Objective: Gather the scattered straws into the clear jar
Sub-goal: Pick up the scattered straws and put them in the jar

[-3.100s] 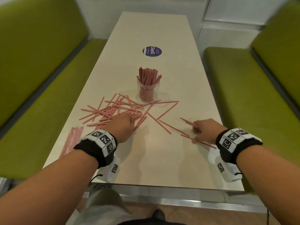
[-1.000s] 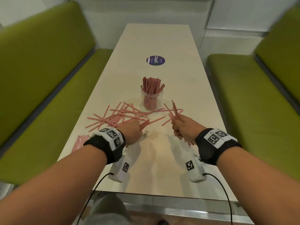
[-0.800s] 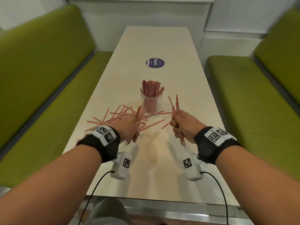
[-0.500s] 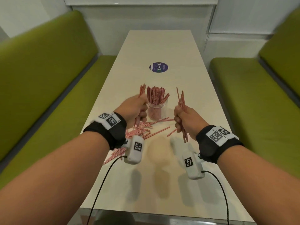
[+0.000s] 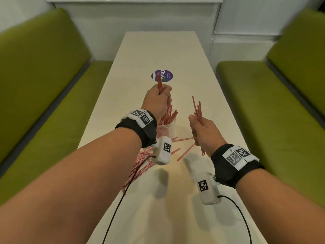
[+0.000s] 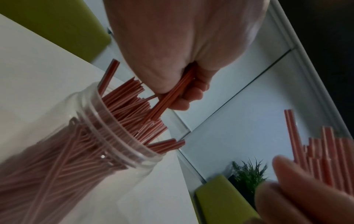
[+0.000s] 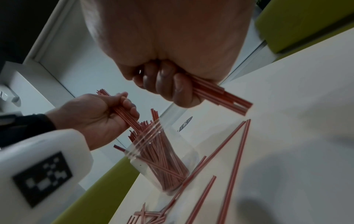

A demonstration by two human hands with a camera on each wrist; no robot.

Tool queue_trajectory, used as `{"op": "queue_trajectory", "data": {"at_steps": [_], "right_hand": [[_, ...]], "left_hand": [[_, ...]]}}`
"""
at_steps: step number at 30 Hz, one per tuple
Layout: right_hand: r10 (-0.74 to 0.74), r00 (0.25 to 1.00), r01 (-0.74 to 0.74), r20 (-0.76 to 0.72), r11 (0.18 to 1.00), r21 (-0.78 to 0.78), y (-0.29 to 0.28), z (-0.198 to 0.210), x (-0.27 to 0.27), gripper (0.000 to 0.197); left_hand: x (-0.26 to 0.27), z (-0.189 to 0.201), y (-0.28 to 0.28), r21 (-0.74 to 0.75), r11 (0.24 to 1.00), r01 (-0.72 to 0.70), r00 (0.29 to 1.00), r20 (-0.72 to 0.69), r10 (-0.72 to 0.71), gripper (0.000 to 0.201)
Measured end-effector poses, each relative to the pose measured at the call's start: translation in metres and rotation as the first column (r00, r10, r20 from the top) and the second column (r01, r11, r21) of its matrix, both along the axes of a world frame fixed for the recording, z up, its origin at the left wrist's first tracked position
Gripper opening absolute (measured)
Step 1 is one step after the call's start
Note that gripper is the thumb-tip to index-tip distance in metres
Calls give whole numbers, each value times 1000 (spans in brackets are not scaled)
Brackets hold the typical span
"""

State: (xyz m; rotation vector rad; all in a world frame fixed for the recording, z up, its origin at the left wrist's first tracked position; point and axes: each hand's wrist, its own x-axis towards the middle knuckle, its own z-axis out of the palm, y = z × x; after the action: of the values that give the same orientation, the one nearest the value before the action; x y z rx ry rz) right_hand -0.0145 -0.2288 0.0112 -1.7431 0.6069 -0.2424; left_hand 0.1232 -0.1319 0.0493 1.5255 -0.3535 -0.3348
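Feeding bundle of red-striped straws [image 5: 159, 83] into clear jar [image 5: 165, 128], left hand [image 5: 157, 99] fisted round it, tips at mouth. Right hand [image 5: 204, 132] clutching second bundle [image 5: 197, 110] beside jar, waiting. More loose straws [image 5: 185, 152] on table [image 5: 158, 217]. Risk: jar already crammed, tips likely to snag on standing straws, spill out or tip jar.

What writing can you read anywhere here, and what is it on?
"ClayG": on the round purple sticker on the table, running sideways.
Smaller print beside it on the sticker: too small to read.
Black-and-white square codes on the wristbands and wrist cameras: patterns, no words.
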Motion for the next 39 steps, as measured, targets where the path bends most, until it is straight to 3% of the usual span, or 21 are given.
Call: {"op": "queue_trajectory", "data": {"at_steps": [9, 13, 15, 17, 20, 22, 25, 32, 36, 39], "right_hand": [[-9, 1000, 8, 19, 999, 33, -1, -2, 4, 37], [-5, 999, 0, 39, 992, 130, -2, 1, 7, 34], [-6, 997, -8, 75, 982, 190, -5, 7, 11, 33], [-12, 987, -34, 160, 960, 278, -7, 20, 18, 34], [-25, 952, -98, 304, 919, 383, -2, 46, 39, 40], [-35, 923, -138, 383, 899, 415, 8, 58, 57, 44], [-11, 906, -175, 424, 901, 397, 25, 55, 82, 44], [124, 934, -174, 334, 977, 125, 38, 19, 103, 38], [59, 941, -93, 333, 992, 87, 35, 20, 104, 8], [9, 928, -57, 373, 991, 120, 31, 21, 108, 14]], "left_hand": [[4, -3, -4, 78, 997, -3, 999, 54, -1, 14], [6, 10, 12, 207, 976, -69, 964, 266, 12, 17], [7, 9, 35, 226, 968, -113, 946, 321, 35, 29], [6, -4, 62, 338, 933, -124, 944, 330, 5, 51], [4, -35, 82, 613, 789, 24, 962, 201, -185, 87], [4, -49, 81, 692, 714, 112, 949, 140, -284, 100], [4, -55, 74, 648, 746, 151, 933, 156, -324, 88], [9, -56, 75, 582, 793, 178, 922, 184, -342, 72], [12, -56, 73, 592, 786, 177, 913, 199, -355, 72], [12, -57, 71, 590, 788, 178, 915, 196, -354, 71]]}}
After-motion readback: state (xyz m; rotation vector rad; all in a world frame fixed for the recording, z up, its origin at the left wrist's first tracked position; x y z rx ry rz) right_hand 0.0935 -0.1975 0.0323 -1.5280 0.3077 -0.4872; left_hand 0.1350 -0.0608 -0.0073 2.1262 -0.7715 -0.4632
